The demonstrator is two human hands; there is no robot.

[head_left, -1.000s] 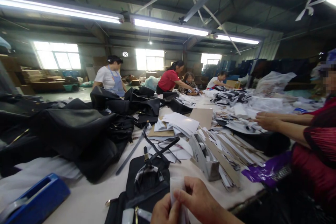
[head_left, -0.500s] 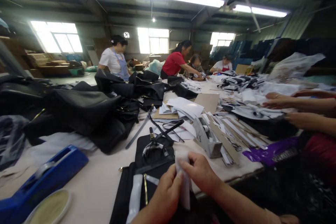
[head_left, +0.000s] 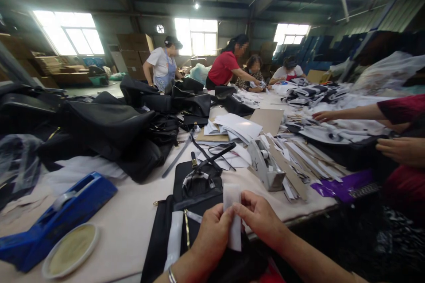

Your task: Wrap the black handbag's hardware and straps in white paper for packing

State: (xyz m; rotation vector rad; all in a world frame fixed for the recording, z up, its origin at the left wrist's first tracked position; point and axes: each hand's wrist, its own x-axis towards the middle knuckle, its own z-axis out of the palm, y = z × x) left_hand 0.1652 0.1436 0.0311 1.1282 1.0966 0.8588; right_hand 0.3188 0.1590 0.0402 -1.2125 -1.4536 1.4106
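Both hands meet on a narrow strip of white wrapping paper [head_left: 235,234], held upright over the near edge of the table. My left hand [head_left: 214,230] pinches its left side, a bracelet on the wrist. From the right, my right hand [head_left: 260,216] presses thumb and fingers on the strip near its upper part. Whether the strip covers something underneath is hidden. Just beyond lies a black bag [head_left: 199,181] with gold zips and a strap, its handle partly wrapped in white. A white-wrapped piece [head_left: 174,239] rests on the bag left of my hands.
A blue tape dispenser [head_left: 66,216] and a round dish [head_left: 71,250] stand at left. Black bags [head_left: 106,128] pile behind them. A grey tape dispenser [head_left: 267,166], card strips [head_left: 299,159] and white sheets [head_left: 237,126] lie ahead. A co-worker's hand [head_left: 403,150] is at right.
The view has tilted down slightly. My hands have shifted on the strip, the right thumb now closer to the left fingers. The co-worker's arms at right have moved apart.
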